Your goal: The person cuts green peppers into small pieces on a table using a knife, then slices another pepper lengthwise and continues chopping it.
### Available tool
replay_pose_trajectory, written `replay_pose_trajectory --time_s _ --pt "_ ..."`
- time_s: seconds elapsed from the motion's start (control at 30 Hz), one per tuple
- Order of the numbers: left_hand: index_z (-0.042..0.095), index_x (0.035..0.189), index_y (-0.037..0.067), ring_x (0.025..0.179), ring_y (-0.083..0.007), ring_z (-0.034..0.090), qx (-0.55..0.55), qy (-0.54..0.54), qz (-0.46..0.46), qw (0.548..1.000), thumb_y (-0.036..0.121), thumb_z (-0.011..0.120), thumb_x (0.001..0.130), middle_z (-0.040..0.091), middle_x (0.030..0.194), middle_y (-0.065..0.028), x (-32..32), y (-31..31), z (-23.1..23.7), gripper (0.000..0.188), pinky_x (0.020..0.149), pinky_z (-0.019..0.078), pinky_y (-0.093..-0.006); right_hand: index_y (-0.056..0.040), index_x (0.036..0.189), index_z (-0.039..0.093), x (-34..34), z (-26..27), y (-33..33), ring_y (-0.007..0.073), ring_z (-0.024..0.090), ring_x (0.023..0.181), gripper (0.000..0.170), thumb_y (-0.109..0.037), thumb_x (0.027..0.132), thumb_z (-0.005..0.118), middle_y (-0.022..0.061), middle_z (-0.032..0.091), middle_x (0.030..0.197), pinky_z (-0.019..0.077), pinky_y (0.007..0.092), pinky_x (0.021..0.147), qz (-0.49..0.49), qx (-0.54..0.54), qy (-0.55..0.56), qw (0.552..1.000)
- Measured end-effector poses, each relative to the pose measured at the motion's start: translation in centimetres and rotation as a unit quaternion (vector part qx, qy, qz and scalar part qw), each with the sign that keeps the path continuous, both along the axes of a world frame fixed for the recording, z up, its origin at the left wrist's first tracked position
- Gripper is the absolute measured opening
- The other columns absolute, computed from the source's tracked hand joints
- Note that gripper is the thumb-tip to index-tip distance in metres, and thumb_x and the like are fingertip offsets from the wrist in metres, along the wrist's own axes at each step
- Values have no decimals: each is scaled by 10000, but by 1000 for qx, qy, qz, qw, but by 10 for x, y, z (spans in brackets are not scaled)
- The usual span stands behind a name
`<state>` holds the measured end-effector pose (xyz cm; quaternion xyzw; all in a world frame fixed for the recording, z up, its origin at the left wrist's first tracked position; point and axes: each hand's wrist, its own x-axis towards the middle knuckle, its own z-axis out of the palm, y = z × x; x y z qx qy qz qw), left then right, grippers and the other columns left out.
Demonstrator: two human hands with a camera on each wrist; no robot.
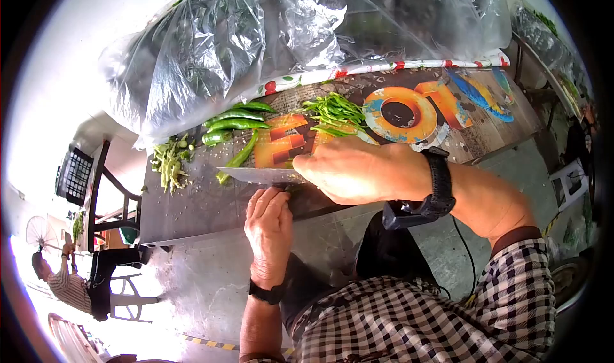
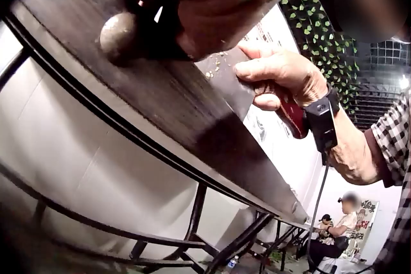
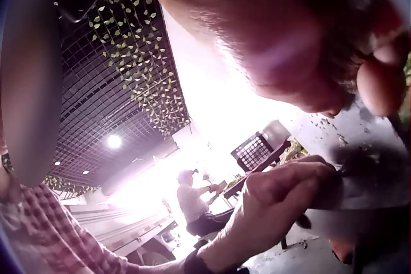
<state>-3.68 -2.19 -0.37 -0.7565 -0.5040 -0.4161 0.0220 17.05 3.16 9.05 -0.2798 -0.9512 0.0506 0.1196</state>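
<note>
In the head view the right hand (image 1: 364,171) grips a knife, its broad blade (image 1: 256,175) lying across the table (image 1: 185,213). The left wrist view shows this right hand (image 2: 282,71) round the knife's dark red handle (image 2: 293,117). Close below the blade, the bent fingers of the left hand (image 1: 268,225) touch the table near its front edge; whether anything is under them is hidden. Beyond the blade lie a single green pepper (image 1: 245,151), several whole green peppers (image 1: 235,124) and a heap of green strips (image 1: 336,111). Pale green pieces (image 1: 170,162) are piled at the left.
Clear plastic sheeting (image 1: 211,62) covers the table's far side, above a strawberry-patterned cloth edge (image 1: 320,75). A seated person (image 1: 70,286) works at the far left near a black crate (image 1: 77,176). A stool (image 1: 569,184) stands at the right.
</note>
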Motion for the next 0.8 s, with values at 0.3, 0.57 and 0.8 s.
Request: replay_pose_trajectory --time_s 0.3,0.57,0.8 --pt "678 949 -5 982 -346 607 15 5 -5 1000 -30 628 758 660 1022 -146 6 1 -3 199 888 495 -428 0 842 537 -20 3 2 337 665 625 87 -70 815 582 197 630 672 518 414 560 -14 -12 -12 1000" --pt "672 974 0 981 -350 606 13 6 -8 1000 -34 623 758 657 1026 -144 4 -1 -1 225 885 501 -427 14 891 572 13 3 -7 323 684 716 118 -84 824 572 175 658 768 548 421 641 -1 37 -14 999" --pt "674 952 -4 961 -328 611 25 15 -11 1000 -55 629 741 654 1004 -125 7 0 -1 222 870 504 -416 22 875 576 21 7 -18 328 684 685 109 -76 834 550 189 652 727 546 421 620 -22 3 12 1000"
